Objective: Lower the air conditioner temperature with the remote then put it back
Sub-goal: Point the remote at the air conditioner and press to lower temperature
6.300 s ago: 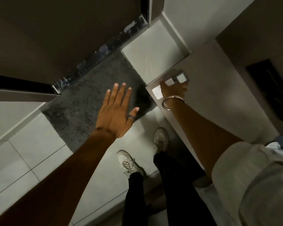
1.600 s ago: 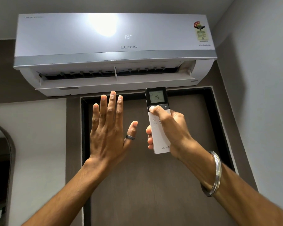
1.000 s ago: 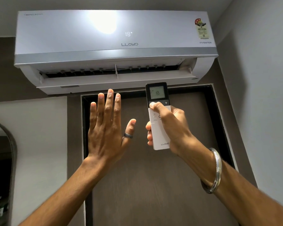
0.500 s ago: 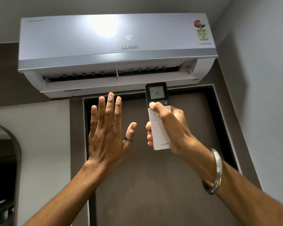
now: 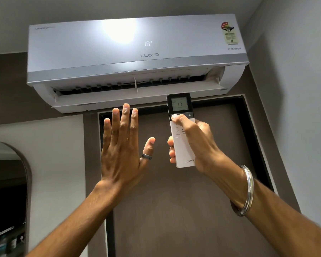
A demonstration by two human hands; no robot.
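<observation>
A white wall-mounted air conditioner (image 5: 133,58) hangs high above a door, its louvre open and its front display reading 18. My right hand (image 5: 196,143) is shut on the remote (image 5: 182,151), a white body with a black top, held upright and aimed at the unit. The thumb presses the left button just under the remote's screen, which reads 17. My left hand (image 5: 122,145) is raised beside it, open and flat, fingers up, holding nothing and a short gap from the remote.
A dark-framed brown door (image 5: 183,210) fills the wall under the unit. A grey wall (image 5: 295,108) closes in on the right. An arched mirror or opening (image 5: 7,197) sits at the lower left.
The remote's screen has gone from 18 to 17 under the thumb; the unit's display fell from 19 to 18 earlier and still reads 18. Both hands stay raised in place.
</observation>
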